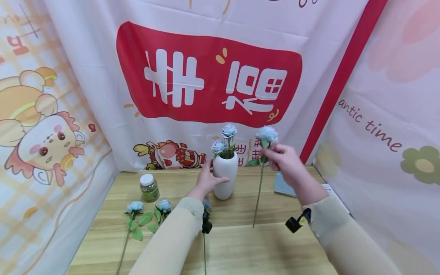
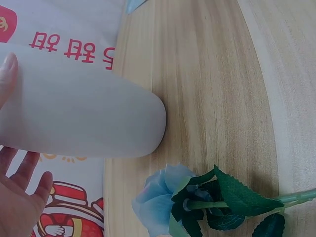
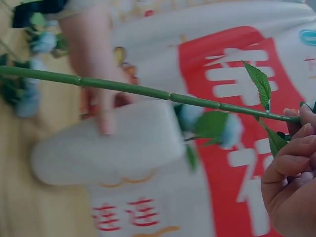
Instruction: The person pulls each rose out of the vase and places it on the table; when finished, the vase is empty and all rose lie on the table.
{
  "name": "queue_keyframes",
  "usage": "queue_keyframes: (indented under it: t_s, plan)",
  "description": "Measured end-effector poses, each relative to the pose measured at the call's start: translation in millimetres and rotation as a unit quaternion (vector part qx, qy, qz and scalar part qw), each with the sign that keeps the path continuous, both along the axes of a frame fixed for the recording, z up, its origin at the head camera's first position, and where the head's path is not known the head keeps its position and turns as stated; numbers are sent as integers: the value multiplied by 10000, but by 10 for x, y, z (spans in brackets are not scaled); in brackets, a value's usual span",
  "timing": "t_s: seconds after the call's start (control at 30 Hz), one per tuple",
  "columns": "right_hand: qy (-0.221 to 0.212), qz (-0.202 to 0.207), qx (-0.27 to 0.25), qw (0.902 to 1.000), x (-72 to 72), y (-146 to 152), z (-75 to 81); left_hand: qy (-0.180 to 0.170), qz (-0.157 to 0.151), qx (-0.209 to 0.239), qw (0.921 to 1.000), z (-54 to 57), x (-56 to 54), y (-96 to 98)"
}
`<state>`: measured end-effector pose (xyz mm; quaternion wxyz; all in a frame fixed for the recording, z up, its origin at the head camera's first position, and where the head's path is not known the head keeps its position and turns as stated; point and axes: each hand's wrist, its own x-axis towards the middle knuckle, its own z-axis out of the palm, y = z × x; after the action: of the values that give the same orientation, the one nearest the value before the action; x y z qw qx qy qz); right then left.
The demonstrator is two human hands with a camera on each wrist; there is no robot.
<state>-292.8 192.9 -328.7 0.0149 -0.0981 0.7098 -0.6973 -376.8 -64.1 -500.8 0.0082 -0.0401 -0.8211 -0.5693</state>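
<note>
White vase (image 1: pixel 225 177) in your left grip (image 1: pixel 207 180) holds two roses (image 1: pixel 229 130), your right grip (image 1: pixel 284 159) pinches one rose (image 1: pixel 267 134), three remain on the counter (image 1: pixel 237 248).

Blue roses (image 1: pixel 134 207) lie on a wood-grain table (image 1: pixel 240 252)
A white vase (image 1: pixel 228 170) stands between a lidded jar (image 1: pixel 149 190) and a light-blue object (image 1: pixel 283 186).

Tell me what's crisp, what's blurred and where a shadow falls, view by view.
Right wrist: the flower stem is crisp, the white vase behind it blurred; left wrist: rather dim, though the grain of the table is clear; head: a soft shadow on the table beside the right sleeve.
</note>
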Motion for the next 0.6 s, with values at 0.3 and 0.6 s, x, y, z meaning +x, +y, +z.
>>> queue_keyframes:
  t_s: [0.3,0.6]
  plan:
    - [-1505,161,445,9875,72,-208,-1049,137,15,-1,9999,-13,-11,11]
    - [-2063,418,1175,9705,181,-406,-1882,55,-2,50,10000,18,16,2]
